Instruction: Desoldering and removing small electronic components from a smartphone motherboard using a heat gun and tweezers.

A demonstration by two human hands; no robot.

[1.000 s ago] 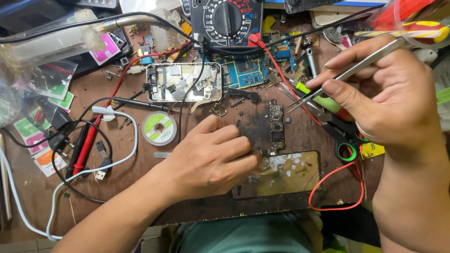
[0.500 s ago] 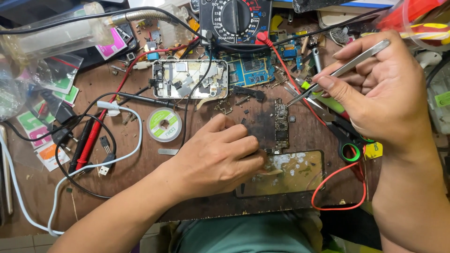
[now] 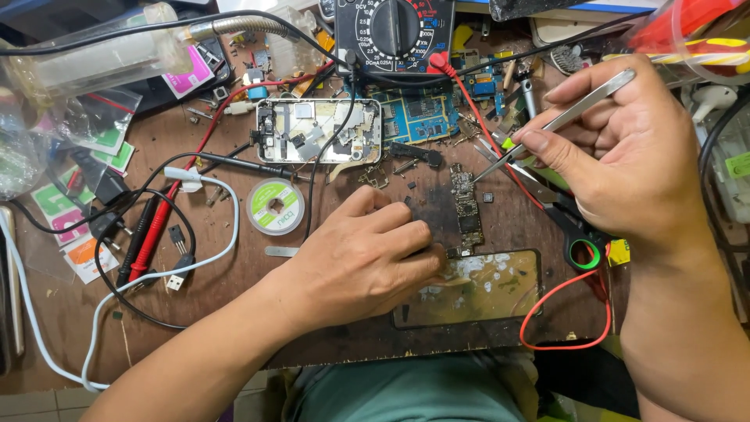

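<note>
A narrow circuit board (image 3: 466, 209) lies on the workbench (image 3: 234, 273) below a multimeter (image 3: 402, 31). Left hand (image 3: 363, 262) pins its lower end with flat fingers; right hand (image 3: 625, 160) pinches tweezers (image 3: 547, 129), tips just above the board.

R hand (image 3: 625, 156) holds tweezers (image 3: 558, 121) over circuit board (image 3: 466, 209) (L hand (image 3: 363, 262) steadies it).

tweezers (image 3: 547, 129) tip seemingly lowered toward circuit board (image 3: 466, 209)
</note>
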